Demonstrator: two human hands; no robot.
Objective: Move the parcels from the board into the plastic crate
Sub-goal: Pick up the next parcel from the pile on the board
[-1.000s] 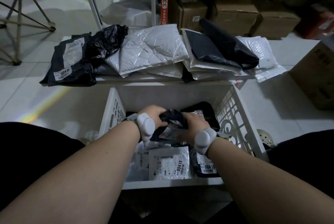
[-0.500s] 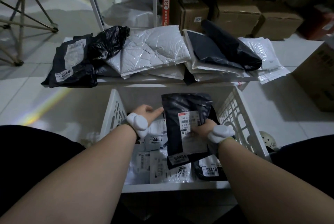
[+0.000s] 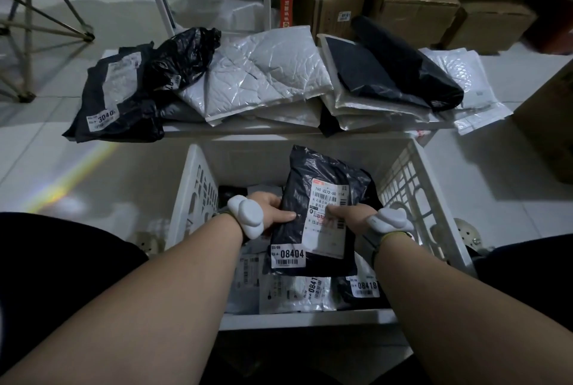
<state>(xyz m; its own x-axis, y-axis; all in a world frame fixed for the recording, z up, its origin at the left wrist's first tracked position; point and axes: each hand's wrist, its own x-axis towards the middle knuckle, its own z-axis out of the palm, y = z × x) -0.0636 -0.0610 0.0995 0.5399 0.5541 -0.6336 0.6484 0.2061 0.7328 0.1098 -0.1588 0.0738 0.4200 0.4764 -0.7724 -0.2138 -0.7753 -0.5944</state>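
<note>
The white plastic crate point(image 3: 198, 198) with latticed side walls sits on the tiled floor just in front of the person, and its bottom is already covered with flat labelled parcels, white ones point(image 3: 288, 291) at the near left and a black one point(image 3: 362, 291) at the near right. Beyond its far wall lies the low white board point(image 3: 248, 130), still loaded: black plastic mailers point(image 3: 117, 96) at its left end, silvery padded envelopes point(image 3: 257, 74) in the middle, a dark mailer on pale envelopes point(image 3: 397, 74) to the right.

Over the crate, the black plastic parcel with a white shipping label and a sticker reading 08404 point(image 3: 322, 214) is held tilted, above the ones already stowed. Its long axis runs away from the person, far end raised toward the crate's back wall, near end hanging over the white parcels.

The left hand point(image 3: 273, 211) holds its left edge, thumb lying across the top face. The right hand point(image 3: 347, 214) grips its right side over the shipping label, fingers curled round the edge. The two hands sit level, opposite each other near the parcel's middle, neither plainly nearer the crate floor.

The parcel lies directly over its place, so the likely move is a straight lowering with the far end dropped flat. Much of the board's load remains.
</note>
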